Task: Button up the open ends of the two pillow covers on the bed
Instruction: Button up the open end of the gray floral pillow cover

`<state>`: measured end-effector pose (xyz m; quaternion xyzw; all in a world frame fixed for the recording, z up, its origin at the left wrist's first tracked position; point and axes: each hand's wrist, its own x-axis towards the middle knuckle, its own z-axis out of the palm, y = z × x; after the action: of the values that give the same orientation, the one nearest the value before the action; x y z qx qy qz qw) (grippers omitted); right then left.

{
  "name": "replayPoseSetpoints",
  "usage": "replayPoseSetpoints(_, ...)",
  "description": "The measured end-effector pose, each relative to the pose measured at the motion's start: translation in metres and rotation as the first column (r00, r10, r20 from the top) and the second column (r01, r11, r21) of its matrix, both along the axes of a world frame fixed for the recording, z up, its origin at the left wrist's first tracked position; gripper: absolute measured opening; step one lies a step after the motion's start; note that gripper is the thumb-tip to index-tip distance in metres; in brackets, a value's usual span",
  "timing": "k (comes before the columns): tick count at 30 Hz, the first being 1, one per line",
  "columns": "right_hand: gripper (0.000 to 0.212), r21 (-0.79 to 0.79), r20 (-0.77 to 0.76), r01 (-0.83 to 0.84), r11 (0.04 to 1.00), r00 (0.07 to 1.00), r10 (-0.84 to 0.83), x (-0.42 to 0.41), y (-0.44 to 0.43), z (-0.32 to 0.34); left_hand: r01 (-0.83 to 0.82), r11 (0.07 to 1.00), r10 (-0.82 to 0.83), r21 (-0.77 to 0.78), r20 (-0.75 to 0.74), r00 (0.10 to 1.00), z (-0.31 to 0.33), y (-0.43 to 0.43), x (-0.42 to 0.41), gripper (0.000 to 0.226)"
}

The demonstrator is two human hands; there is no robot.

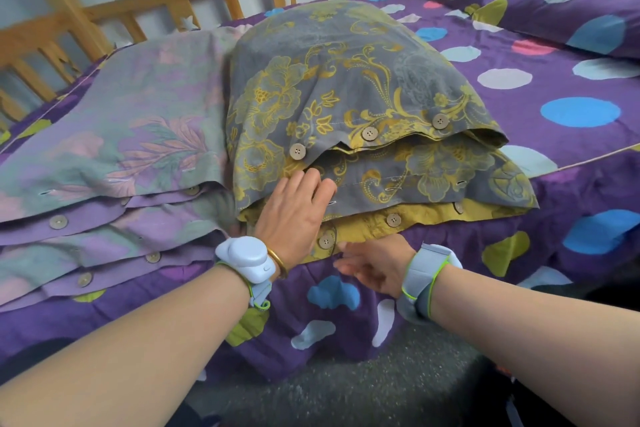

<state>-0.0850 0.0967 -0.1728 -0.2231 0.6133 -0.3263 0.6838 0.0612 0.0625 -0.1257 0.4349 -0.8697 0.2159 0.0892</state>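
Two pillows lie side by side on the bed, open ends toward me. The grey and yellow floral cover [346, 80] is on the right, its upper flap carrying wooden buttons [369, 133] and its lower yellow flap more buttons [393, 219]. The lilac and green cover [121, 135] is on the left, with buttons along its lower edge [58, 222]. My left hand [294, 211] rests flat on the grey cover's left corner, fingers spread. My right hand [374, 267] sits just below the yellow flap, fingers loosely extended, holding nothing.
A purple bedsheet with coloured spots [571, 114] covers the bed and hangs over the near edge. A matching spotted pillow [571, 7] lies at the far right. A wooden slatted rail [173, 7] runs behind the pillows. Grey carpet [398, 374] is below.
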Motion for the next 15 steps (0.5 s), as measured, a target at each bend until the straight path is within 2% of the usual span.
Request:
replayPoseSetpoints(8, 0.001, -0.126, 0.211, 0.211, 0.969, 0.960, -0.181, 0.005, -0.009, 0.020, 0.033, 0.996, -0.014, 0.086, -0.208, 0.978, 0.010, -0.009, -0.005, 0.020)
replayPoseSetpoints(12, 0.014, -0.142, 0.386, 0.211, 0.967, 0.911, -0.142, 0.011, -0.007, 0.022, 0.038, 0.991, -0.004, 0.127, -0.253, 0.968, 0.013, -0.008, -0.005, 0.014)
replayPoseSetpoints(15, 0.023, -0.159, 0.433, 0.210, 0.965, 0.893, -0.123, 0.013, -0.008, 0.019, 0.032, 0.986, 0.014, 0.164, -0.268, 0.963, 0.014, -0.008, -0.005, 0.013)
